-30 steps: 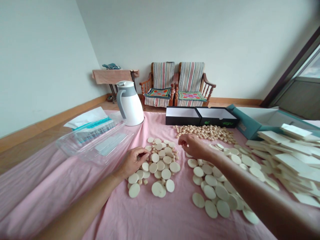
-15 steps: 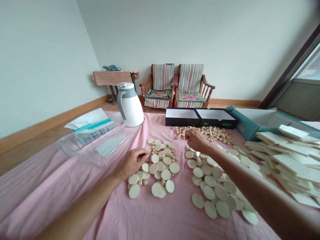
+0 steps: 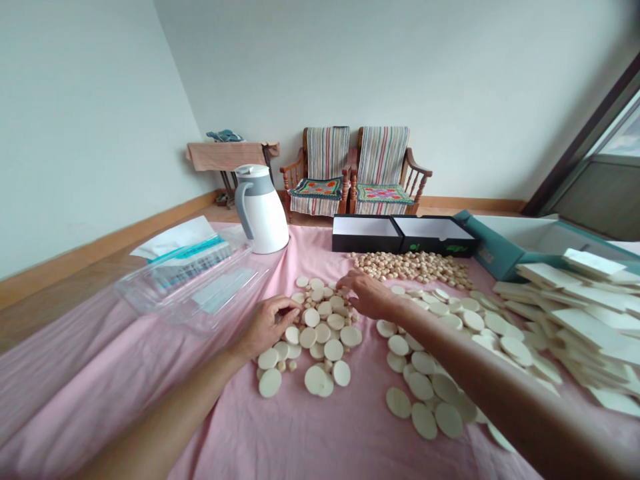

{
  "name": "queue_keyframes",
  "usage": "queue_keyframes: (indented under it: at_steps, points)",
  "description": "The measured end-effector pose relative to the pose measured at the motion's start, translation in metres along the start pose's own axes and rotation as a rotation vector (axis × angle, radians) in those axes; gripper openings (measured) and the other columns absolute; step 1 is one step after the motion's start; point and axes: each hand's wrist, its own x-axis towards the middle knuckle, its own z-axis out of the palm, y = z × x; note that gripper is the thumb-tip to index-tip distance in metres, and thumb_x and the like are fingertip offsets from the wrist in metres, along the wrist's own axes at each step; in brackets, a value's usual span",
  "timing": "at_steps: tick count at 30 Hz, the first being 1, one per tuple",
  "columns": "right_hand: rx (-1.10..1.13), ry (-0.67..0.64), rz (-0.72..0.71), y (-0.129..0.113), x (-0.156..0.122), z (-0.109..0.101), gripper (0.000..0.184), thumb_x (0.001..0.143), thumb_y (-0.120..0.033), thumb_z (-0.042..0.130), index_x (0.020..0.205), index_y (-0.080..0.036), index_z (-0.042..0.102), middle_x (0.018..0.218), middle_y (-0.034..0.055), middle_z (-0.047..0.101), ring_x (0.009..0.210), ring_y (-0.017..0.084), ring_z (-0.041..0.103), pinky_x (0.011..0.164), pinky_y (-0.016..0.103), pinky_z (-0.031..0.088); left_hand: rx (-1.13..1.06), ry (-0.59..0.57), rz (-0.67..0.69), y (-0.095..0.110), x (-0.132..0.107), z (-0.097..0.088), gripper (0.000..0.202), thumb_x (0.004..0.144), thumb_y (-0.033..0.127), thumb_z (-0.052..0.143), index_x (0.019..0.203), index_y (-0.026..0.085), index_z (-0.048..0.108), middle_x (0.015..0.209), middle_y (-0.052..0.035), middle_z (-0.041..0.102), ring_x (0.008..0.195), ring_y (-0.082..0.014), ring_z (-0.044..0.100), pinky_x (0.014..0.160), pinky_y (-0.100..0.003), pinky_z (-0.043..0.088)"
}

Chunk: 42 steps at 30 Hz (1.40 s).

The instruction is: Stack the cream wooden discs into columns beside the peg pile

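A mixed group of pale round wooden discs and small wooden beads (image 3: 323, 331) lies on the pink cloth between my hands. At its left edge rests my left hand (image 3: 270, 325), thumb and index finger drawn together; whatever is between them, if anything, is hidden. My right hand (image 3: 367, 293) reaches over the upper right of this group, palm down, its fingers slightly apart and pointing left. Behind it lies a heap of small wooden beads (image 3: 415, 267). Under and beside my right forearm spreads a larger heap of wooden discs (image 3: 423, 387).
Two black boxes (image 3: 367, 243) stand behind the beads, with an open teal box (image 3: 505, 257) to their right. Thin wooden boards (image 3: 590, 313) are heaped at far right. A white thermos jug (image 3: 270, 217) and clear plastic packaging (image 3: 185, 293) stand at left. Two chairs (image 3: 320, 167) are beyond.
My right hand has moved left and toward me, from the bead heap to the mixed discs and beads, and its closed fingers have loosened. My left hand stays in place.
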Motion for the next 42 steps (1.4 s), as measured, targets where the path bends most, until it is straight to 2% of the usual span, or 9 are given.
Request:
queue_keyframes:
  at_steps: [7, 14, 18, 21, 24, 28, 33, 37, 42]
  points:
    - [0.010, 0.032, 0.052, 0.004, -0.022, -0.036, 0.023, 0.071, -0.008, 0.047, 0.083, -0.015, 0.066, 0.084, 0.0066, 0.066, 0.078, 0.015, 0.058, 0.071, 0.024, 0.040, -0.017, -0.007, -0.014, 0.004, 0.000, -0.002, 0.020, 0.086, 0.028, 0.051, 0.089, 0.017, 0.068, 0.088, -0.0053, 0.070, 0.082, -0.0159, 0.064, 0.075, -0.024, 0.049]
    - [0.156, -0.264, 0.042, 0.026, -0.070, -0.096, 0.022, 0.074, -0.016, 0.050, 0.079, -0.018, 0.070, 0.075, 0.0015, 0.069, 0.067, 0.012, 0.059, 0.061, 0.020, 0.041, -0.005, 0.006, -0.016, 0.006, 0.002, -0.002, 0.019, 0.085, 0.028, 0.052, 0.085, 0.017, 0.068, 0.085, -0.0036, 0.070, 0.079, -0.0148, 0.064, 0.072, -0.022, 0.048]
    - [0.082, -0.156, 0.130, 0.021, -0.060, -0.083, 0.020, 0.077, -0.020, 0.049, 0.076, -0.015, 0.070, 0.072, 0.0034, 0.068, 0.065, 0.013, 0.059, 0.061, 0.021, 0.041, -0.003, 0.004, -0.015, 0.004, 0.002, -0.001, 0.019, 0.085, 0.027, 0.052, 0.086, 0.017, 0.068, 0.083, -0.0035, 0.069, 0.078, -0.0146, 0.064, 0.071, -0.021, 0.048]
    - [0.052, -0.059, 0.066, 0.008, -0.038, -0.055, 0.029, 0.075, -0.011, 0.049, 0.096, -0.015, 0.067, 0.086, 0.0059, 0.070, 0.077, 0.014, 0.061, 0.069, 0.022, 0.041, 0.001, -0.002, -0.010, 0.003, 0.002, -0.001, 0.019, 0.086, 0.028, 0.052, 0.086, 0.017, 0.067, 0.082, -0.0032, 0.069, 0.078, -0.0144, 0.063, 0.071, -0.021, 0.048]
    - [-0.055, -0.072, 0.087, -0.004, -0.017, -0.028, 0.037, 0.075, -0.006, 0.046, 0.107, -0.015, 0.062, 0.097, 0.0099, 0.068, 0.086, 0.016, 0.062, 0.072, 0.023, 0.041, 0.008, 0.002, -0.011, 0.004, 0.002, -0.001, 0.018, 0.086, 0.027, 0.052, 0.085, 0.017, 0.067, 0.082, -0.0030, 0.069, 0.077, -0.0144, 0.063, 0.072, -0.021, 0.048]
    - [-0.146, -0.091, 0.128, -0.009, -0.003, -0.006, 0.029, 0.077, -0.011, 0.048, 0.101, -0.016, 0.063, 0.095, 0.0120, 0.068, 0.085, 0.021, 0.062, 0.067, 0.026, 0.040, 0.001, 0.004, -0.012, 0.005, 0.002, -0.002, 0.018, 0.086, 0.027, 0.053, 0.086, 0.017, 0.068, 0.085, -0.0031, 0.069, 0.079, -0.0145, 0.064, 0.073, -0.021, 0.048]
    - [-0.168, -0.068, 0.218, 0.014, -0.003, -0.014, 0.022, 0.076, -0.012, 0.049, 0.091, -0.018, 0.064, 0.086, 0.0076, 0.068, 0.079, 0.018, 0.062, 0.064, 0.024, 0.038, -0.008, -0.013, -0.015, 0.002, 0.001, -0.001, 0.019, 0.086, 0.028, 0.052, 0.087, 0.016, 0.067, 0.087, -0.0042, 0.069, 0.082, -0.0148, 0.063, 0.074, -0.022, 0.048]
    - [-0.215, 0.031, 0.370, 0.039, -0.004, -0.034, 0.026, 0.080, -0.011, 0.043, 0.098, -0.015, 0.061, 0.091, 0.0131, 0.066, 0.082, 0.021, 0.061, 0.064, 0.026, 0.037, -0.019, -0.015, -0.022, 0.002, 0.001, -0.001, 0.020, 0.086, 0.028, 0.051, 0.088, 0.016, 0.067, 0.088, -0.0044, 0.069, 0.083, -0.0148, 0.063, 0.075, -0.022, 0.047]
    - [-0.181, 0.053, 0.314, 0.031, -0.009, -0.034, 0.026, 0.079, -0.010, 0.043, 0.097, -0.016, 0.062, 0.098, 0.0120, 0.064, 0.088, 0.020, 0.059, 0.070, 0.025, 0.038, -0.017, -0.022, -0.031, 0.002, 0.001, -0.001, 0.020, 0.086, 0.028, 0.052, 0.089, 0.017, 0.067, 0.086, -0.0037, 0.069, 0.081, -0.0143, 0.063, 0.073, -0.022, 0.047]
